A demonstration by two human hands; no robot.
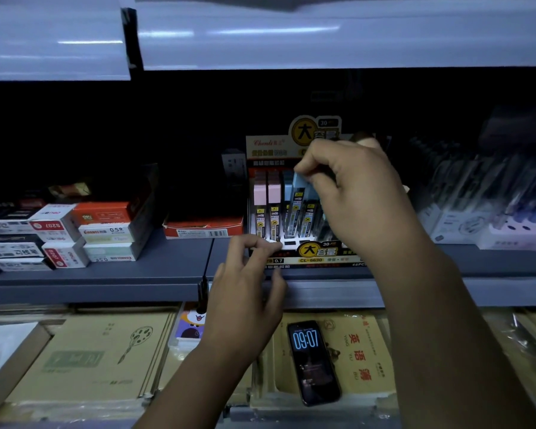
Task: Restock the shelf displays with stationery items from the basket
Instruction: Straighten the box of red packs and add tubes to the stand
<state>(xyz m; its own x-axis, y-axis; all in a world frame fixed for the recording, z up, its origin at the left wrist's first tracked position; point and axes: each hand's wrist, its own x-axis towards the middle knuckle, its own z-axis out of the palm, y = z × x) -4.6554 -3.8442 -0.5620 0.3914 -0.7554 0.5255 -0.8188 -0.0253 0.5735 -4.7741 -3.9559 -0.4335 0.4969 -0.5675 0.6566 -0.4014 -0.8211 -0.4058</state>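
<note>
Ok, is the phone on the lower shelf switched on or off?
On: the phone lies face up on the notebooks, its screen lit and reading 09:07.

I see a dark phone [313,362] lying face up, screen reading 09:07, on a yellow exercise book [369,354]. Left of the phone lie tan notebooks [84,357]; above-left of it, small stacked boxes [59,236].

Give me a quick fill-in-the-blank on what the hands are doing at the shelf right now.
1. The right hand pinches a lead case with a ____ cap.
2. The left hand holds the display box at its ____ edge.
3. The phone shows the time ____.
4. The two leftmost cases have ____ caps.
Missing: blue; front; 09:07; pink.
</note>
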